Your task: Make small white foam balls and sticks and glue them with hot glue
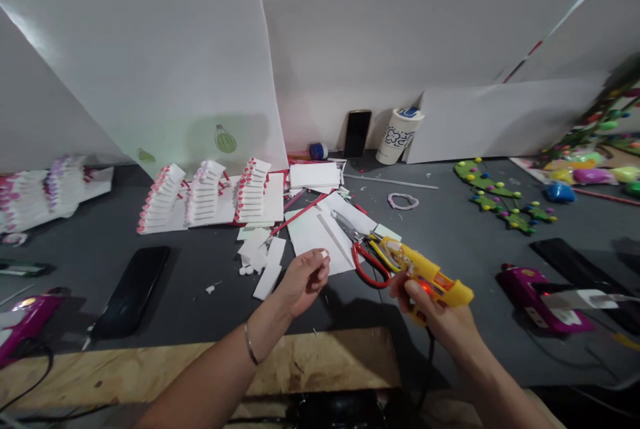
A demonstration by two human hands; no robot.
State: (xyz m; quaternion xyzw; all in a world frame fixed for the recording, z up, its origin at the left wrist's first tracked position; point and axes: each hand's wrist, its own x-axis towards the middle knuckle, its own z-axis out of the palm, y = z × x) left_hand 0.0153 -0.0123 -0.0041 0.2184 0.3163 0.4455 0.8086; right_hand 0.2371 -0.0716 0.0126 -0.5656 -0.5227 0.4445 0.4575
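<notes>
- Glue gun (pixel 447 287) is being gripped, in the head view, over the table's (pixel 190 309) right part, by the right hand (pixel 420 302), its fingers being wrapped around the body.
- White bit (pixel 325 253) is being pinched by the narrowed fingertips of the left hand (pixel 306 275), near the sheet (pixel 306 237).
- Sheet is being partly covered by scissors (pixel 358 239); whether these are being touched by the gun cannot be told.
- Scraps (pixel 256 249) are being seen left of the sheet.
- Behind, a phone (pixel 357 134) is being propped upright beside a cup (pixel 395 142).
</notes>
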